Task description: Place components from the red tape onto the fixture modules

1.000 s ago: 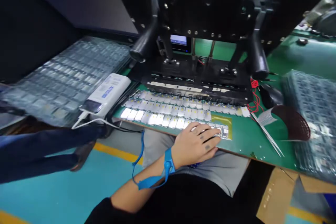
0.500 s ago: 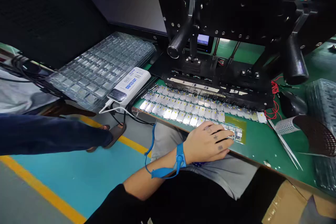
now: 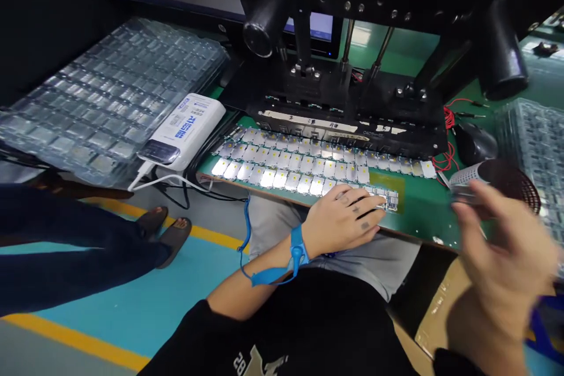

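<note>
Head view shows rows of small boards [image 3: 283, 160] laid on the green surface [image 3: 423, 217], the left hand [image 3: 341, 220] loosely spread over the front row's right end, the right hand's [image 3: 506, 247] grip apparently pinching a blurred piece [image 3: 465, 195] not yet set down, how many remain unclear.

Near part of your surface [image 3: 423, 214]: rows of circuit boards [image 3: 284, 158], your left hand [image 3: 341, 220] at the near row's right end. Behind the rows: fixture [image 3: 388, 141]. Left of the rows: power bank [image 3: 187, 129]; farther left, left tray stack [image 3: 110, 94]. Right of the fixture: wires [image 3: 450, 155], then mouse [image 3: 476, 144]; farther right, right tray stack [image 3: 540, 147]. Near right: your right hand [image 3: 506, 241].
</note>
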A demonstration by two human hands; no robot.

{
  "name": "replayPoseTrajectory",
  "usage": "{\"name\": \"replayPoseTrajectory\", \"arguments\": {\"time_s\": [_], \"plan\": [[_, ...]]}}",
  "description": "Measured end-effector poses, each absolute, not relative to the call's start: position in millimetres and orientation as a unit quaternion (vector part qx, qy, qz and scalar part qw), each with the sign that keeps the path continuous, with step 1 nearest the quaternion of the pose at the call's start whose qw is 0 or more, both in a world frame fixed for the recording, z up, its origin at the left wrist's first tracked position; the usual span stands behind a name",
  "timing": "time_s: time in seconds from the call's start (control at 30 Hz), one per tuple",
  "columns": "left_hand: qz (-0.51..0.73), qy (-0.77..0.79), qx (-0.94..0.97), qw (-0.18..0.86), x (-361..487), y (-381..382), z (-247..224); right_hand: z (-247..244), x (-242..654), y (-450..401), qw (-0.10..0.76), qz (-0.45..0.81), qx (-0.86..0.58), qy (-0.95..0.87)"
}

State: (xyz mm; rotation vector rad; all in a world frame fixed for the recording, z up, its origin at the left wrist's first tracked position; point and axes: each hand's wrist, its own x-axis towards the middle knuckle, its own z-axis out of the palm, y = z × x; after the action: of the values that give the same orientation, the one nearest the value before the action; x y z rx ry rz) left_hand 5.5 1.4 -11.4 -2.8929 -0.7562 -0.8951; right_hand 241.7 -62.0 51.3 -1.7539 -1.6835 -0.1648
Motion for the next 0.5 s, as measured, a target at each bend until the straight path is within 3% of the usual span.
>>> {"name": "replayPoseTrajectory", "arguments": {"time_s": [0.2, 0.5], "plan": [[-0.29, -0.245, -0.925, 0.006, 2.3, -0.3, -9.8, 0.8, 213.3, -55.9, 0.303, 0.04, -0.677, -0.67], [-0.29, -0.233, -0.928, 0.02, 1.4, -0.4, -5.0, 3.1, 209.3, -58.3, 0.267, 0.023, -0.676, -0.686]]}}
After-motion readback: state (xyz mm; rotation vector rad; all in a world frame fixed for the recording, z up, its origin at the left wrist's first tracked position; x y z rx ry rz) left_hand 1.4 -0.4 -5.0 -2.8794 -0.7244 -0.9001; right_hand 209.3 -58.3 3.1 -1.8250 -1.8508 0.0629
